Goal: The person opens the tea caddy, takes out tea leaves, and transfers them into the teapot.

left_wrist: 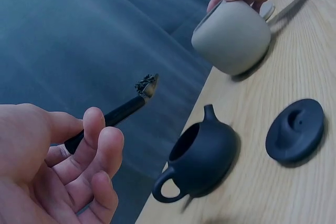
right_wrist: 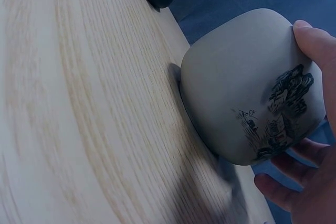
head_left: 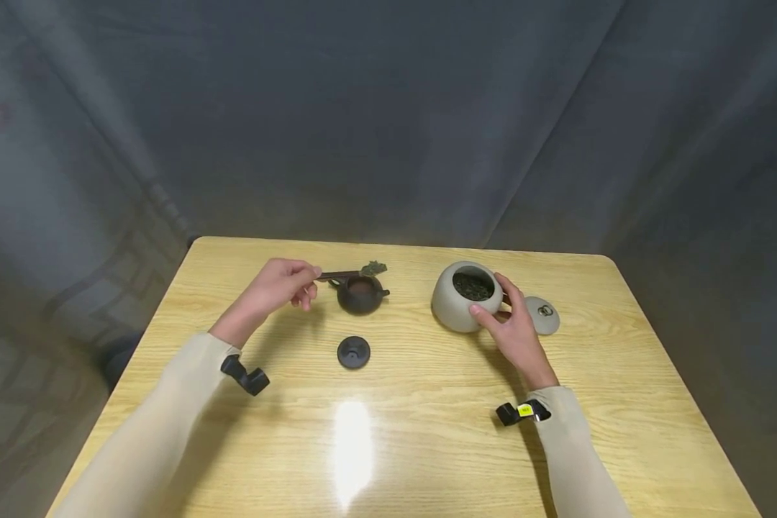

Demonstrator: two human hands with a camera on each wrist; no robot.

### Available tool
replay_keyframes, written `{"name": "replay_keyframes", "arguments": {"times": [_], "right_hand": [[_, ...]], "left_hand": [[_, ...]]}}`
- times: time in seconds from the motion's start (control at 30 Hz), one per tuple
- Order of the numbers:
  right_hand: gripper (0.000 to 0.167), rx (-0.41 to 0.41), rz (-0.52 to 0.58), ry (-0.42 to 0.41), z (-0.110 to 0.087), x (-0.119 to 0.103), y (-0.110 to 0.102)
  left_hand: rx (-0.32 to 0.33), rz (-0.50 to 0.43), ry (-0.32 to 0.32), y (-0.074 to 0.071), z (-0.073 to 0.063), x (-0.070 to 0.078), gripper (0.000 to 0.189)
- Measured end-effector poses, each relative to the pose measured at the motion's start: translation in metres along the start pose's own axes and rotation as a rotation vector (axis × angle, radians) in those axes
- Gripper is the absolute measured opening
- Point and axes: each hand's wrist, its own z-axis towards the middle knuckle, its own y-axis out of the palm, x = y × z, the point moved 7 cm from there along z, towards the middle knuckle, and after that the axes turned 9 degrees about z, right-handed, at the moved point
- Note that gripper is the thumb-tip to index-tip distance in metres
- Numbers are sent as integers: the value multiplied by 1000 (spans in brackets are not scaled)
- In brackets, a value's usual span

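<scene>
My left hand (head_left: 283,284) pinches the dark handle of a tea scoop (left_wrist: 125,110) between thumb and fingers. A small heap of dark green tea leaves (head_left: 373,268) lies on the scoop's tip, just above and behind a small black teapot (head_left: 360,302). The teapot is uncovered, its spout pointing right and its loop handle left. On the right, my right hand (head_left: 516,329) holds a round grey tea jar (head_left: 452,311) by its side, thumb near the rim. Tea leaves show inside the jar's mouth; a dark landscape drawing (right_wrist: 286,111) decorates its wall.
The teapot's round black lid (head_left: 353,352) lies on the wooden table (head_left: 421,432) in front of the pot. Right of the jar, partly behind my right hand, is a grey lid (head_left: 544,320) with a ring knob. A dark curtain (head_left: 362,129) hangs behind the table's far edge.
</scene>
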Motion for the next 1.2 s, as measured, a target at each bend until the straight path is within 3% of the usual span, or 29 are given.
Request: {"name": "replay_keyframes", "arguments": {"times": [0.8,1.07,1.2], "right_hand": [[87,14,0,-24,1,0,0],[86,3,15,-24,-1,0,0],[88,-2,24,-16,-2,0,0]], "left_hand": [[-9,-6,-93,2,-7,-38,39],[4,4,-105,7,-3,-42,38],[33,58,-86,9,-4,-40,36]]}}
